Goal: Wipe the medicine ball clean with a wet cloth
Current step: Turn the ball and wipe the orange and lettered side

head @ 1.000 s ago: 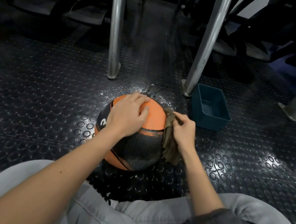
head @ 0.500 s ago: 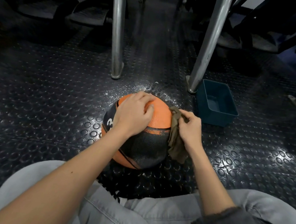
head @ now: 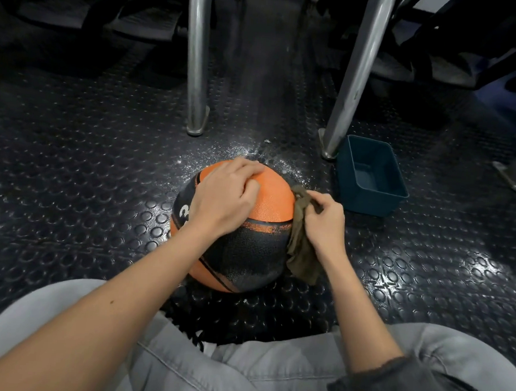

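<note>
Person crouched or seated on the floor (head: pixel 72 170), which is dark rubber with raised round studs. Grey trousers (head: pixel 256 374) fill the 6 o'clock edge of the view.

Medicine ball (head: pixel 265 201): sits on the floor at centre, just ahead of the knees. Orange and black panels with a pebbled skin. A white numeral shows on its 9 o'clock side, partly hidden by the wrist. The black lower panel looks scuffed or dusty.

Left hand (head: pixel 223 199): lies over the crown of the ball. Fingers are bent and clawed over the far top, with the thumb tip pressed on the orange panel.

Right hand (head: pixel 324 222): at the ball's 3 o'clock flank. Fingers and thumb pinch a bunched olive-brown cloth (head: pixel 303 257) against the ball's side. The cloth's loose end hangs toward the floor at about 4 o'clock.

A pale speckled scatter (head: pixel 223 151) lies on the floor at 12 o'clock of the ball; I cannot tell whether it is powder or droplets.

Dark teal plastic bin (head: pixel 367 201): rectangular and open-topped, on the floor at 2 o'clock of the ball, near it but apart.

Two metal legs: an upright one (head: pixel 196 57) at 11 o'clock, and a slanted one (head: pixel 356 69) at 1 o'clock whose foot is just beside the bin. Background beyond them is dark and unclear.
</note>
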`<control>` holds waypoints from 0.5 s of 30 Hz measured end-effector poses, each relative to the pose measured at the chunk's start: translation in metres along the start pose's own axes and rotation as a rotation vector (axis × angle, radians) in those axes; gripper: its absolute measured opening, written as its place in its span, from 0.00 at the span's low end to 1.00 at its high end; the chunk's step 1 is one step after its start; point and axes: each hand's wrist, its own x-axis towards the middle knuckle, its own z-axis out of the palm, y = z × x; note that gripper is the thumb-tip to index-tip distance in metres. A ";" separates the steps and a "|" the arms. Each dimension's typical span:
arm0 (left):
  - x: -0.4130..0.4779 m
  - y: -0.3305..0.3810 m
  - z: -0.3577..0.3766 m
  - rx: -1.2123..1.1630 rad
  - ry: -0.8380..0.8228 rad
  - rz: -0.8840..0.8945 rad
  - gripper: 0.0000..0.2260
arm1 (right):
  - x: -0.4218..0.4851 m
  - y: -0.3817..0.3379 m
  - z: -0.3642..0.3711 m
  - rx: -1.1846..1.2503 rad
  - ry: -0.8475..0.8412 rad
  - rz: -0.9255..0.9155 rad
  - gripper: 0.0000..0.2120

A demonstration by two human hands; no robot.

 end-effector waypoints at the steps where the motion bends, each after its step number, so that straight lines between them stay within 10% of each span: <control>1: 0.000 0.000 -0.001 -0.002 0.007 -0.002 0.23 | -0.002 -0.002 0.001 0.004 0.010 -0.009 0.14; 8: 0.004 0.000 0.002 -0.034 0.013 0.008 0.24 | -0.049 -0.039 0.013 -0.090 0.011 -0.485 0.12; 15: 0.003 0.002 0.002 -0.078 0.016 0.003 0.24 | 0.000 -0.005 -0.001 0.027 0.006 -0.037 0.14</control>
